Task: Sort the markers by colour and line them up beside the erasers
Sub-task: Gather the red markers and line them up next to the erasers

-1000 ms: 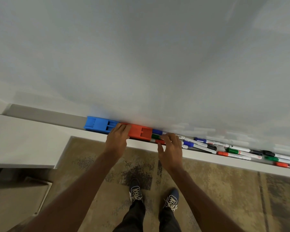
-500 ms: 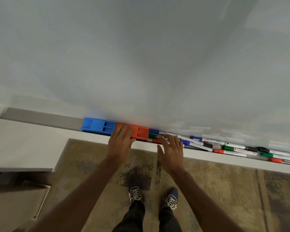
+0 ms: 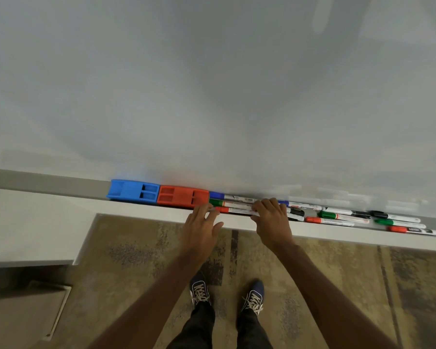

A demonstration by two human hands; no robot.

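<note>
On the ledge a blue eraser and red eraser sit end to end, then markers lie lengthwise, caps toward the erasers, where the left hand rests spread, empty, and the right hand curls over the marker barrels.

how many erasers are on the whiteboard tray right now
2: a blue eraser toward the tray's left, and a red eraser touching its right end, next to the markers.

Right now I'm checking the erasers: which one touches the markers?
The red eraser; its right end meets the markers, while the blue eraser sits farther left.
</note>
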